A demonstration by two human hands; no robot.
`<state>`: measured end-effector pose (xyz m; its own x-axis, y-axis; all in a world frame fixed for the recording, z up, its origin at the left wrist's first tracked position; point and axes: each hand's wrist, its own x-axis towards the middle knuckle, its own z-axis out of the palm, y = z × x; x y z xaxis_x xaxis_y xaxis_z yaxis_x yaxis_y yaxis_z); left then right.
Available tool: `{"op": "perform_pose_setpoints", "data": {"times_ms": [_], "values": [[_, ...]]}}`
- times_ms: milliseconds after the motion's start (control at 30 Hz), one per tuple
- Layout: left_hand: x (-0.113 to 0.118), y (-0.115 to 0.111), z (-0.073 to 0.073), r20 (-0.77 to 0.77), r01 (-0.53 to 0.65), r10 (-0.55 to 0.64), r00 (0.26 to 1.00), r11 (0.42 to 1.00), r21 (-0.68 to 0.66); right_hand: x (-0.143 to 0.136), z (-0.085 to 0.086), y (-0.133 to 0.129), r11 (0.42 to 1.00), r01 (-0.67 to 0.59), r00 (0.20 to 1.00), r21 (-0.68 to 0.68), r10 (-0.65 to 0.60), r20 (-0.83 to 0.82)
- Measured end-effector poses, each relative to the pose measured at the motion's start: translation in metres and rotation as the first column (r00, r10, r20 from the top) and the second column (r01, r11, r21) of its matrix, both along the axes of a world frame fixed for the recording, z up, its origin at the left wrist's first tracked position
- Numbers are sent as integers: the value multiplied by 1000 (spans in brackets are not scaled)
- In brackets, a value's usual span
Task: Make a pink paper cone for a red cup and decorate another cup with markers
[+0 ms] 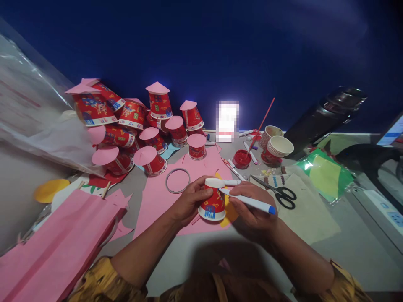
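Note:
A red paper cup (211,206) with blue marker strokes near its white rim is held upside down, its narrow end up. My left hand (189,200) wraps round the cup's left side, thumb on the front. In my right hand (254,209) is a white marker (252,201) with a blue end, gripped like a pen. The marker's tip points at the cup's upper right side; whether it touches cannot be made out. Under both hands lies pink paper (154,209), with a grey ring (178,180) on it left of the cup.
Several red cups with pink cone tops (160,105) are piled at the back left. Scissors (280,193) lie on a cloth (308,209) to the right. Behind them stand a red paint pot (242,159), stacked paper cups (277,150) and a black flask (321,119). A pink bag (59,247) lies left.

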<state>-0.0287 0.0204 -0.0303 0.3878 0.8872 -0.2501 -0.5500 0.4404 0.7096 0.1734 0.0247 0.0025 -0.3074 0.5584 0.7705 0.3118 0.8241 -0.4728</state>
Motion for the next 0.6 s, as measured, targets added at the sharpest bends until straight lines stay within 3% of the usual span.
{"op": "perform_pose_setpoints", "data": {"times_ms": [600], "values": [[0,0,1,-11,0,0,1000,1000,-11,2,3,-1,999,-41,998,-26,42,48]]}}
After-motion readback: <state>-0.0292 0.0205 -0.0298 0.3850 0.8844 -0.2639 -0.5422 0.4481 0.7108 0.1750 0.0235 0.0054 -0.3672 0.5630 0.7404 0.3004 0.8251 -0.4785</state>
